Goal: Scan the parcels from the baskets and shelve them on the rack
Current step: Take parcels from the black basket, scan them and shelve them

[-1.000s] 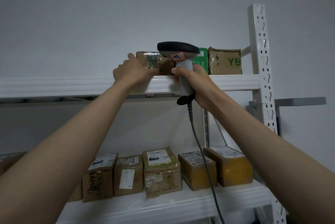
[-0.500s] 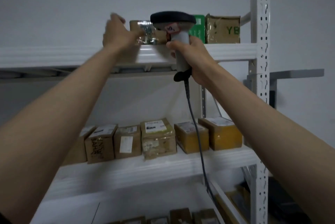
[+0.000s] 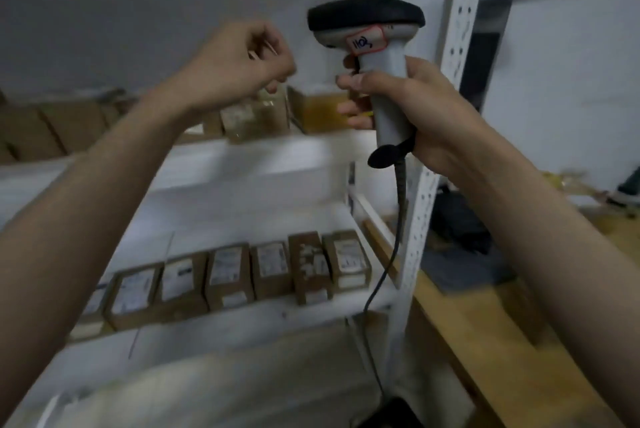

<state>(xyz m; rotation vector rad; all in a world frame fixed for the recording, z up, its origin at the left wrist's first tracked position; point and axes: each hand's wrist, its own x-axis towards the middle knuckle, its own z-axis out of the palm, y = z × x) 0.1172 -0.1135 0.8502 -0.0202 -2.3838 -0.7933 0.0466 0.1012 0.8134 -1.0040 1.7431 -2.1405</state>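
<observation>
Your right hand (image 3: 426, 115) grips the smooth grey scanner (image 3: 377, 56) — black domed head, coiled cable. Your left hand (image 3: 239, 63) — fingers loosely curled, holding nothing. Blurred brown cardboard parcels (image 3: 239, 275) line the white shelf (image 3: 242, 164).

pale wall (image 3: 554, 81), wooden floor (image 3: 502, 341), dim light

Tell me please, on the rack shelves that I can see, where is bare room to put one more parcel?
On the lower shelf, the white strip behind the row of parcels is bare, back to the wall. The row itself is packed side by side. On the middle shelf only the front lip shows bare; brown parcels crowd behind it, though blur hides gaps.
</observation>
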